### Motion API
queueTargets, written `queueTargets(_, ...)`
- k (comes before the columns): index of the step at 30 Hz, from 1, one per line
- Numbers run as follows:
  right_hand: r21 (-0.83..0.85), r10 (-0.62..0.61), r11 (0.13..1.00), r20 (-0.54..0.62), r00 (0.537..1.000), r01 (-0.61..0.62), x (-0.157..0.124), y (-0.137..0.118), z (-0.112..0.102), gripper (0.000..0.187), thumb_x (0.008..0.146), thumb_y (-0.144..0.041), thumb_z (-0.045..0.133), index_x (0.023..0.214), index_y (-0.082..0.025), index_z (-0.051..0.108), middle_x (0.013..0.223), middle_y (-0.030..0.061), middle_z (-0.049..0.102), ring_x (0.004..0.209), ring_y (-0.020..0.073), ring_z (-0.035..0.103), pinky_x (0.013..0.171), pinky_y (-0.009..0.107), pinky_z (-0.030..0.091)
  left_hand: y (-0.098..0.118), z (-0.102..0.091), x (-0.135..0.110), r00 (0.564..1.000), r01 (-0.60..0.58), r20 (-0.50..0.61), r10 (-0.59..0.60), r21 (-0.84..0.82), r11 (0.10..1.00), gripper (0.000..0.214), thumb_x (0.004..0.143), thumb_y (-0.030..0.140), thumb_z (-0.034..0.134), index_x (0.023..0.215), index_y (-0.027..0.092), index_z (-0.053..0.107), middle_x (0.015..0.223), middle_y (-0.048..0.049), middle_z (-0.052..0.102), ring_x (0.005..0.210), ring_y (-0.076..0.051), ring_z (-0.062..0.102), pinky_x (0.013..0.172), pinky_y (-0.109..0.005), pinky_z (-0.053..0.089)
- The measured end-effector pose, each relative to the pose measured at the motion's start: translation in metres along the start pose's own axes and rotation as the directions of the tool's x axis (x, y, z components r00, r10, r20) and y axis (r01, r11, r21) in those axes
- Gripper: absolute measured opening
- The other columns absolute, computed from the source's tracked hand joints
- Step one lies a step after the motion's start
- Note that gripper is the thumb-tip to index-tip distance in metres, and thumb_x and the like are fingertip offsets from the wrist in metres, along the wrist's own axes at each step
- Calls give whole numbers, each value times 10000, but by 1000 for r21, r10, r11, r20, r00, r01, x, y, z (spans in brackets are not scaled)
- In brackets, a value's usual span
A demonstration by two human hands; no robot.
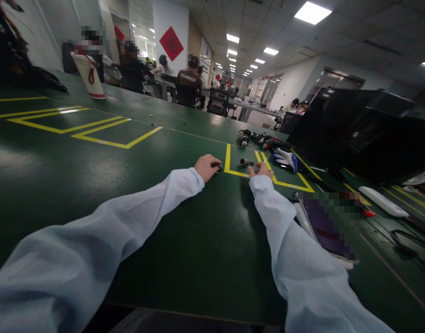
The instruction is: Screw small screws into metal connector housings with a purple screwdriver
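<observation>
My left hand (pixel 206 167) rests near the table's middle, its fingers closed around a small black round part (pixel 217 168) that looks like a ring or cap. To the right, my right hand (pixel 263 170) is closed on a small dark-handled tool with a thin metal shaft (pixel 266 160), perhaps a screwdriver; the fingers cover most of it. Between the hands, a dark cylindrical part with a silvery end (pixel 245 162) lies on its side within a yellow tape outline (pixel 227 159).
Behind my right hand lie a pile of dark cylindrical parts with cables (pixel 255 138) and a blue-and-white glove (pixel 285 158). A tablet or phone (pixel 325 226) is beside my right forearm. Black monitors (pixel 351 129) stand at right, a white paper cup (pixel 89 76) far left. Several people sit beyond.
</observation>
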State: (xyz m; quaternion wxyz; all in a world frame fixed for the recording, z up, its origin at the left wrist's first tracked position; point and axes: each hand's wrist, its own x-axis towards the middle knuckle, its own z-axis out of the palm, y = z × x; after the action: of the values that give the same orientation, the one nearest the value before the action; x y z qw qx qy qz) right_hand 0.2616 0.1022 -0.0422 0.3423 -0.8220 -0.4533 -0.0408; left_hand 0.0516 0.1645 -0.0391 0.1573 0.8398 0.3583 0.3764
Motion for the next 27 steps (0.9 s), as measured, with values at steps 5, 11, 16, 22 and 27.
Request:
queueTargets(5, 10, 13, 1000, -7, 1000, -13, 1, 3, 1, 327, 721, -385, 546, 980, -187, 557, 1003, 66, 638, 942, 252, 487, 826, 352, 366, 28, 35, 19, 999, -29, 42, 29, -8, 1000, 169, 675, 148, 608, 810, 172, 706, 838, -67, 640, 834, -213, 598, 815, -339, 476)
queueTargets(11, 35, 30, 999, -15, 999, -29, 4, 5, 3, 301, 700, -385, 568, 946, -211, 562, 976, 47, 638, 931, 246, 499, 831, 357, 370, 38, 28, 8, 999, -26, -35, 24, -47, 999, 349, 687, 199, 621, 1031, 141, 615, 1086, -124, 552, 998, -237, 535, 822, -366, 477)
queueTargets(16, 31, 32, 999, 10, 999, -32, 2, 6, 1, 264, 679, -319, 586, 913, -199, 560, 934, 55, 637, 924, 246, 526, 845, 376, 381, 70, 6, -50, 977, -211, -24, 210, -175, 962, 190, 756, 180, 534, 927, 149, 611, 977, -103, 578, 928, -200, 551, 781, -333, 483)
queueTargets(22, 58, -25, 998, 23, 999, 24, -14, 3, -9, 238, 624, -185, 594, 855, -216, 547, 875, 25, 631, 856, 212, 580, 845, 374, 418, 107, -38, -124, 791, -386, 332, 513, -380, 841, 167, 822, 202, 457, 880, 176, 611, 868, -75, 614, 783, -149, 574, 714, -253, 468)
queueTargets(27, 132, -149, 981, 42, 988, 142, -58, -14, -18, 294, 613, -271, 636, 884, -200, 546, 855, 41, 642, 806, 209, 593, 783, 348, 457, 96, -63, -137, 843, -273, 359, 400, -355, 894, 154, 810, 171, 466, 835, 167, 617, 795, -56, 603, 738, -136, 565, 677, -236, 461)
